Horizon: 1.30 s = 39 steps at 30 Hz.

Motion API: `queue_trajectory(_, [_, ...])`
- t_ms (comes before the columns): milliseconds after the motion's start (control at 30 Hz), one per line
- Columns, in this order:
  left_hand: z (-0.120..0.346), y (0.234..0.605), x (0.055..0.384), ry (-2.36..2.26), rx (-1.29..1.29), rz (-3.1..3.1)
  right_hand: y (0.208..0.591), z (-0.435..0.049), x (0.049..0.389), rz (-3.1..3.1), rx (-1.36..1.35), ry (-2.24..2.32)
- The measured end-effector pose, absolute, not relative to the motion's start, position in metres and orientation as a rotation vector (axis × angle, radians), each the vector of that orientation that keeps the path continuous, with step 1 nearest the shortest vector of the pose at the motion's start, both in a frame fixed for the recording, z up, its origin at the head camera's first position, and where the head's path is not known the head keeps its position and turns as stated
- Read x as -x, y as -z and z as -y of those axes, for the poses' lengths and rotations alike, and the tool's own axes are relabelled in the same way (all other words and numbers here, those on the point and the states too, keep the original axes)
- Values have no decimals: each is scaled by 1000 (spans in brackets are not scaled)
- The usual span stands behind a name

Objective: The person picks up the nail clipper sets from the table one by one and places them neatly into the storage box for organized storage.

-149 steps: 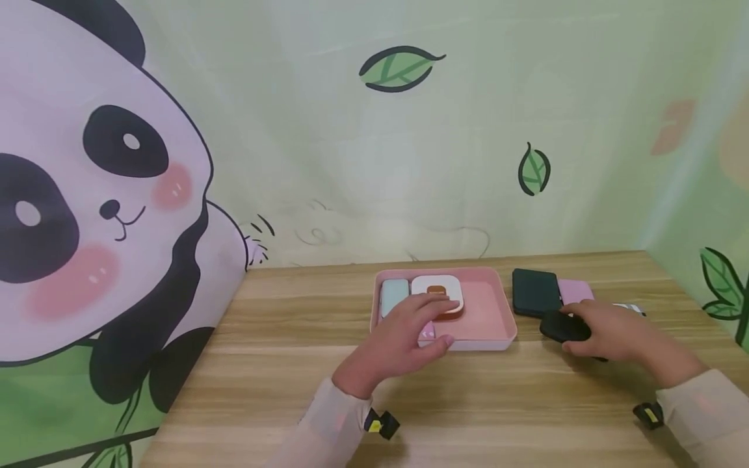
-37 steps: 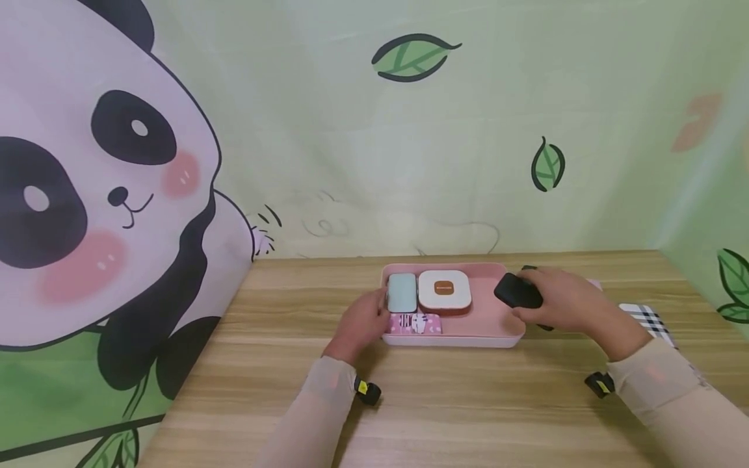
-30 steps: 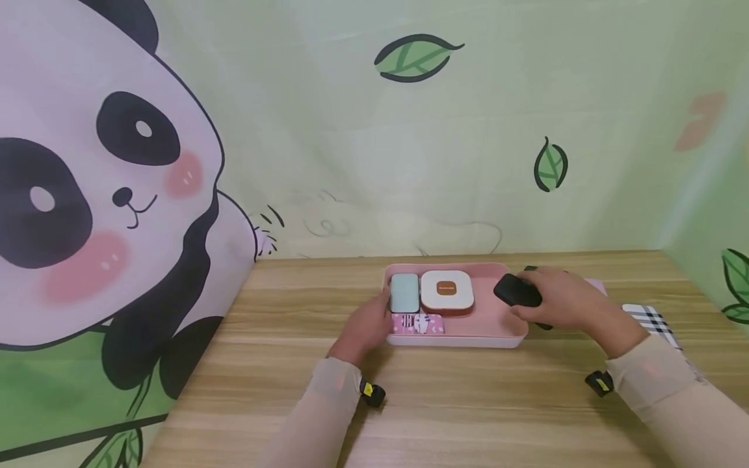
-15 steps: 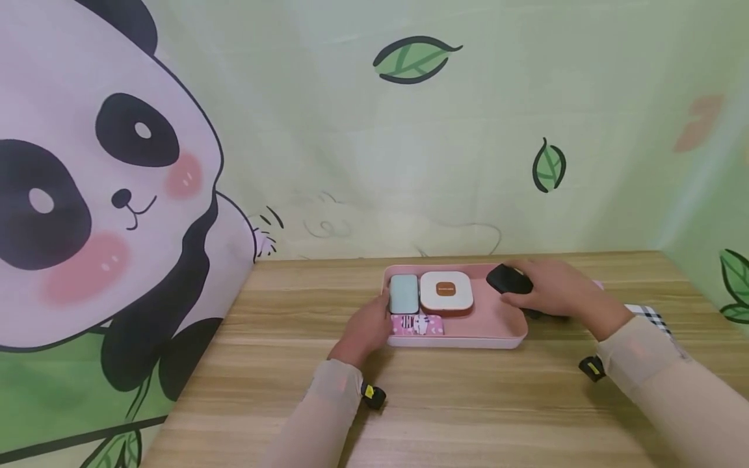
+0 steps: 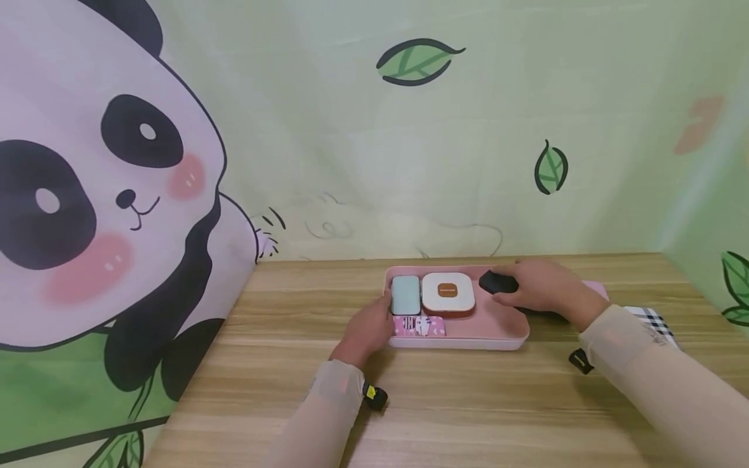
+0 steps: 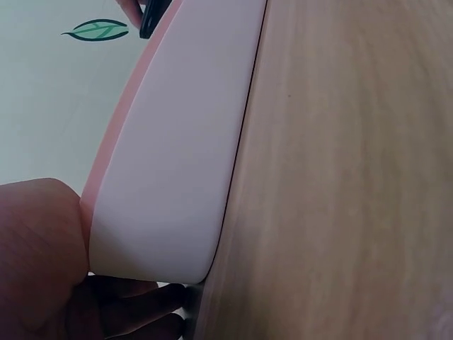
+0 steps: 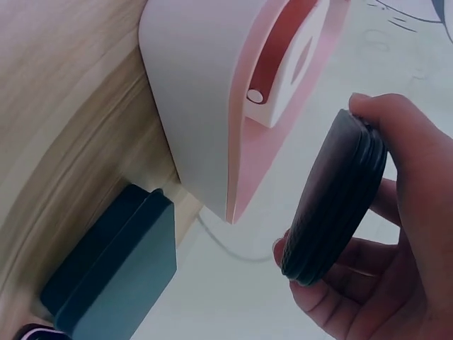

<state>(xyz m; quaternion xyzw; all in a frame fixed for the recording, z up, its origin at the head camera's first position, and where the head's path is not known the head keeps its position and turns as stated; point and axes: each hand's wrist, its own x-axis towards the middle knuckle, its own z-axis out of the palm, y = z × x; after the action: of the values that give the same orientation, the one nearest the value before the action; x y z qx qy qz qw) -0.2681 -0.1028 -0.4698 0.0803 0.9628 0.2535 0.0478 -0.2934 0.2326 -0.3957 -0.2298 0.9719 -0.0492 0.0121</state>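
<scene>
My right hand (image 5: 541, 286) pinches a small black rounded case (image 5: 497, 281) with ridged edges between thumb and fingers. In the right wrist view the case (image 7: 336, 198) is tilted and held apart from the tray. It hangs over the right part of the pink tray (image 5: 462, 343). At the tray's left end my left hand (image 5: 365, 328) grips the wall, thumb at the rim and fingers around the outside corner. Inside the tray sit a pale blue box (image 5: 406, 296), a white box (image 5: 462, 285) with a brown label, and a pink patterned packet (image 5: 418, 325).
Right of the tray lies a dark green case (image 7: 127, 276), mostly behind my right hand in the head view. Near it are a pink flat item (image 5: 598, 288) and a checked item (image 5: 652, 317). A printed cloth wall (image 5: 328, 162) rises behind the table (image 5: 468, 403).
My right hand has picked up the black case from the table and carried it left over the tray. My left hand has moved from above the tray to its left end.
</scene>
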Motion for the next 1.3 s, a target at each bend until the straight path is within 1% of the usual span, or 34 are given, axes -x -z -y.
queue_trajectory(233, [104,475,271,-770,-255,-2954,401,-217,298,-3005,712,32])
queue_trajectory(367, [105,475,273,-754,-265,-2960,403,-210,299,-2989,650,16])
queue_trajectory(533, [105,472,272,-757,-270,-2962,409,-205,308,-2968,599,-50])
queue_trajectory(800, [106,471,271,-750,-262,-2958,420,-200,316,-2888,655,-60])
queue_trajectory(1033, [107,472,270,-753,-267,-2959,420,-195,314,-2856,621,-85])
queue_trajectory(1300, [106,473,271,-770,-267,-2954,409,-198,297,-2723,476,-78])
